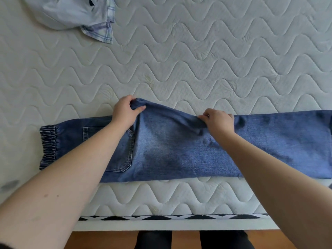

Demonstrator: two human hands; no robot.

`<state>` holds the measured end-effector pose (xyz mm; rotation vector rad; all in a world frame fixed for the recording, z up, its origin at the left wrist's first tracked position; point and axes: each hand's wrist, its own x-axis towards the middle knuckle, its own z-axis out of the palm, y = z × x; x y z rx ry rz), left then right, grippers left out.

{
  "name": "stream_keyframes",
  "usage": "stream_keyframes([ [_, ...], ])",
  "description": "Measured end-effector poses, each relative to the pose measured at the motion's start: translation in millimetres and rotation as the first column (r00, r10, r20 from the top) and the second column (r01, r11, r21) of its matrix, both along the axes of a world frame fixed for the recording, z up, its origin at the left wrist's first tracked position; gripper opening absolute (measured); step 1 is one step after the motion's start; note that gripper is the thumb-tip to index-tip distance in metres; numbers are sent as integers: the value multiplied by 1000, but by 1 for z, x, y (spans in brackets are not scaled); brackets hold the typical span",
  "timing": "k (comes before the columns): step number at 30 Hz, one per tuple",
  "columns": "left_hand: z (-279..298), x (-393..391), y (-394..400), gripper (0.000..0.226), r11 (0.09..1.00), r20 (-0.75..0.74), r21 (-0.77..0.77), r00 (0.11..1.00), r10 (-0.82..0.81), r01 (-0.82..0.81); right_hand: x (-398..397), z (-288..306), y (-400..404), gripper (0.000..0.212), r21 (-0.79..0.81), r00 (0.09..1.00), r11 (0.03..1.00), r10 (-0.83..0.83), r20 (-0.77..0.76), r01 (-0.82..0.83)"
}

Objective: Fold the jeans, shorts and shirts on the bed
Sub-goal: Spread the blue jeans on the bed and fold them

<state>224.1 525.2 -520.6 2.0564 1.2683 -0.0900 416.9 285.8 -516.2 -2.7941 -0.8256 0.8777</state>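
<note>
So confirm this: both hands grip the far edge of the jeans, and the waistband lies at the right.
Wrong on the waistband: the head view shows it at the left. The left hand and right hand do grip the far edge of the jeans.

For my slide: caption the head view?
Both hands pinch the far edge of jeans on the bed.

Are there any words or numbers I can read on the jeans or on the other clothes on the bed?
None can be read.
Jeans: no label or writing shows.
Pale shirt at the far left: a dark printed mark at its top edge, cut off by the frame, unreadable.
Mattress: only wavy stitching.
</note>
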Motion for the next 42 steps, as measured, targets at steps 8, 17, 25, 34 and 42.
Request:
stream_keyframes([
  [8,22,0,-55,51,891,61,372,951,-303,260,-37,2,7,40,246,937,905,335,96,-348],
  [17,7,-45,-126,57,897,0,313,945,-328,311,-27,-8,-2,32,175,955,944,254,151,-279],
  [25,-13,-56,-130,69,719,-376,228,741,-557,656,-17,-13,-22,30,-21,954,974,227,197,-227],
  [34,-16,3,-171,73,573,-374,170,590,-716,802,-3,-15,-95,55,97,981,990,84,175,-102],
  [42,-16,65,-220,67,425,-358,204,471,-806,882,26,-17,-195,64,-30,994,1000,4,111,0],
])
